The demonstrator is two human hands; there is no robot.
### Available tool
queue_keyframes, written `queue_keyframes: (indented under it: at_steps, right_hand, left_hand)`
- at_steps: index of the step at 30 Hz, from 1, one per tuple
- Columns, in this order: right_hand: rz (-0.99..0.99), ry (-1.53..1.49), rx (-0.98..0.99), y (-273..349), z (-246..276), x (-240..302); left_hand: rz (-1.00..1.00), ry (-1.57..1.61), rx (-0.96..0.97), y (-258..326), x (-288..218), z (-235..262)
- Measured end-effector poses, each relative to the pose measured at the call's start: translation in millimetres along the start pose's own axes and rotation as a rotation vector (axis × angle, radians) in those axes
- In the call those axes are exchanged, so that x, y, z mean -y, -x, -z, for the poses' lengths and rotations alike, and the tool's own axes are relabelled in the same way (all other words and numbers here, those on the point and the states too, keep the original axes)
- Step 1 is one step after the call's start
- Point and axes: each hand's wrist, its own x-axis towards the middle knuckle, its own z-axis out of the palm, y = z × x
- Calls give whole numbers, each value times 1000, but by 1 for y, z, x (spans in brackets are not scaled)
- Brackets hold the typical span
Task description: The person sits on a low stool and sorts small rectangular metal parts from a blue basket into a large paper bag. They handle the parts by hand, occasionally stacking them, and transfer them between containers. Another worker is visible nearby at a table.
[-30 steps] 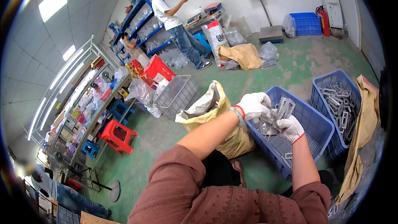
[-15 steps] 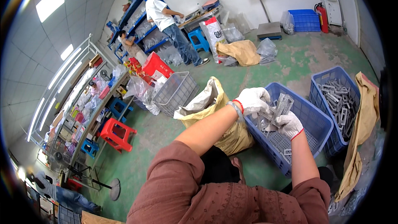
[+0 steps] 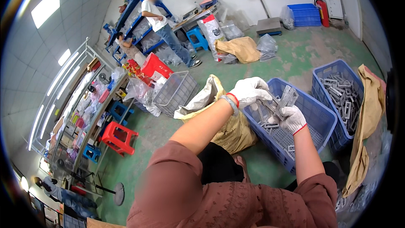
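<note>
My right hand (image 3: 292, 119), in a white knitted glove with a red cuff, is closed around a small bundle of flat grey metal pieces with slots (image 3: 288, 97). My left hand (image 3: 251, 91), gloved the same way, has its fingers bent and pressed together at the left end of these pieces. Its fingertips are partly hidden, but they seem to pinch a slim metal piece. Both hands are over a blue plastic basket (image 3: 319, 123). Several more such pieces lie in its left part, partly covered by my hands.
Close on the right, another blue basket (image 3: 316, 85) holds many slotted metal pieces (image 3: 344, 101), with brown sacking (image 3: 371, 95) beside it. A yellow woven sack (image 3: 236, 133) stands left of my basket. Farther left are a grey crate (image 3: 175, 97) and red stool (image 3: 119, 138). Other people stand farther off.
The whole view has shifted slightly. My left hand has drawn a little left, away from my right, and the bundle in my right hand has fanned apart somewhat.
</note>
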Motion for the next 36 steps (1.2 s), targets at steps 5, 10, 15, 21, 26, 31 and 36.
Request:
queue_keyframes:
  at_steps: [5, 10, 15, 21, 26, 31, 36]
  right_hand:
    - [3, -31, 35, -5, 10, 1]
    - [12, -202, 10, -5, 15, 8]
    - [120, -345, 17, -6, 9, 25]
    - [98, -523, 409, 2, -32, 35]
    - [258, -504, 534, 28, -77, 60]
    - [289, -501, 547, 34, -87, 63]
    - [168, -604, 567, 29, -70, 63]
  left_hand:
    - [-17, 19, 25, 1, -5, 3]
    - [-22, 54, -66, 4, -15, 14]
    - [-225, 206, -230, 4, -13, 18]
    - [-459, 396, -374, 21, -4, 5]
    - [-620, 513, -345, 21, -18, -28]
    - [-757, 533, -410, 23, -11, -33]
    - [-815, 576, -452, 28, -12, -30]
